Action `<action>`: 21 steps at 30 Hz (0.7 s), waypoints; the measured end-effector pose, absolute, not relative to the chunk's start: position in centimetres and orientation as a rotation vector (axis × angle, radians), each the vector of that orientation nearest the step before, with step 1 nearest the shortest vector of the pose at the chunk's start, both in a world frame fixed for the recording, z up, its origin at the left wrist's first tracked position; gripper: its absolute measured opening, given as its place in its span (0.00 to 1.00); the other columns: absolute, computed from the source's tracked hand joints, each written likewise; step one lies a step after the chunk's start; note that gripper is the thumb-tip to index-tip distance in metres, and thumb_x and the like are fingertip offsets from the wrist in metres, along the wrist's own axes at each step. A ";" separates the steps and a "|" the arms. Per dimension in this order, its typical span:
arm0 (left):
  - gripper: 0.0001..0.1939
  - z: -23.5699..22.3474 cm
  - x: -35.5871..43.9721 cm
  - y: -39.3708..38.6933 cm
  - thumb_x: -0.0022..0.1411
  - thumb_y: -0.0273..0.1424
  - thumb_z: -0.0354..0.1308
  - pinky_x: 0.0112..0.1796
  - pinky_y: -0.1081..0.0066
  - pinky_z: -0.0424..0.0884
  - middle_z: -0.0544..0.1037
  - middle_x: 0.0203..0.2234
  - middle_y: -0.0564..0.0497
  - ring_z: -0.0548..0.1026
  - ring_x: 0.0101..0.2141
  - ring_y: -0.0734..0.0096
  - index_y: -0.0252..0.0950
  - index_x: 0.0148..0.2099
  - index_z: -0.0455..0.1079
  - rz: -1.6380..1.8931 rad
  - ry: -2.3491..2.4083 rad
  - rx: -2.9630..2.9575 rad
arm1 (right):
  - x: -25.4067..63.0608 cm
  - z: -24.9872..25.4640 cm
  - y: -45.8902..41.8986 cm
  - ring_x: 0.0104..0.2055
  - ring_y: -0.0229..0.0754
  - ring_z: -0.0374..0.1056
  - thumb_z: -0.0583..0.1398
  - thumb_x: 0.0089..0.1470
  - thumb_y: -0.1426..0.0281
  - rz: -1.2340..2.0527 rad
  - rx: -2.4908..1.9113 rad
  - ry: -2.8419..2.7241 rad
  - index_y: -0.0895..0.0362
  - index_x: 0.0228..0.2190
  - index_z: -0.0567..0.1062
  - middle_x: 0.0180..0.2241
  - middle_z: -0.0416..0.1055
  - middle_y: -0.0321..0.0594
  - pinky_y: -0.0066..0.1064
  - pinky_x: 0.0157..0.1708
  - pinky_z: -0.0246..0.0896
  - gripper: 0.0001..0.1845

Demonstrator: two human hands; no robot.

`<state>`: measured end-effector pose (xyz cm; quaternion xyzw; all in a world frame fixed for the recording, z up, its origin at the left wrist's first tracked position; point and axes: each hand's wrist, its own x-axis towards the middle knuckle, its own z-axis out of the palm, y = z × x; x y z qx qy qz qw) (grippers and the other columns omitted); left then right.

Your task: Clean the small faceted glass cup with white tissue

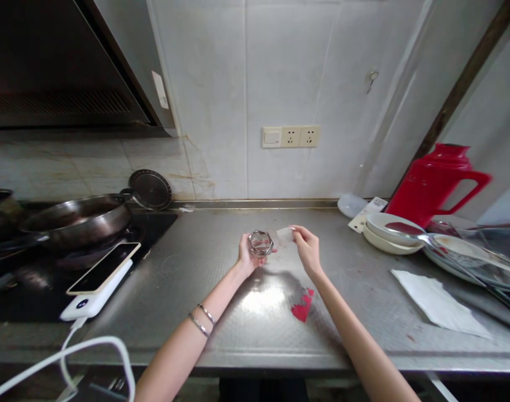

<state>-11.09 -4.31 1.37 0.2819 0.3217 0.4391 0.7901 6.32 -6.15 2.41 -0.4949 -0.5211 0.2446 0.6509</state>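
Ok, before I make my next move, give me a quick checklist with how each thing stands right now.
1. Left hand has hold of the clear container: ok, its fingers are around the side.
2. Right hand has hold of the pale strip: ok, pinched at one end.
3. Strip's other end is off the container: cannot tell, the two overlap or nearly meet in this view.
4. Counter before you has no litter: not ok, red scraps lie on it.
5. Phone is away from both hands: ok, it's well off to the left.
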 end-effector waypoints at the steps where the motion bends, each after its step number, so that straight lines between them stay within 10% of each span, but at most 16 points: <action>1: 0.33 1.3 -11.1 -4.3 0.58 0.49 0.39 0.13 0.74 0.52 0.79 0.26 0.34 0.63 0.11 0.71 0.25 0.47 0.69 0.937 0.674 0.625 | 6.6 2.3 -5.2 0.29 0.40 0.65 0.56 0.45 0.63 0.687 -1.113 -1.086 0.60 0.32 0.79 0.29 0.75 0.41 0.28 0.28 0.57 0.17; 7: 0.34 1.4 -11.4 -4.2 0.60 0.51 0.39 0.13 0.73 0.54 0.79 0.29 0.37 0.65 0.12 0.72 0.26 0.50 0.68 1.021 0.656 0.632 | 6.8 1.3 -3.0 0.20 0.35 0.56 0.56 0.35 0.61 1.064 -1.120 -0.983 0.59 0.18 0.74 0.18 0.67 0.36 0.27 0.20 0.47 0.14; 21: 0.31 1.7 -11.6 -4.4 0.59 0.51 0.44 0.13 0.74 0.52 0.75 0.25 0.45 0.63 0.12 0.74 0.29 0.47 0.70 0.944 0.698 0.678 | 4.6 1.5 -5.4 0.15 0.27 0.44 0.64 0.42 0.58 1.660 -0.968 -1.131 0.59 0.24 0.70 0.15 0.56 0.26 0.23 0.15 0.35 0.17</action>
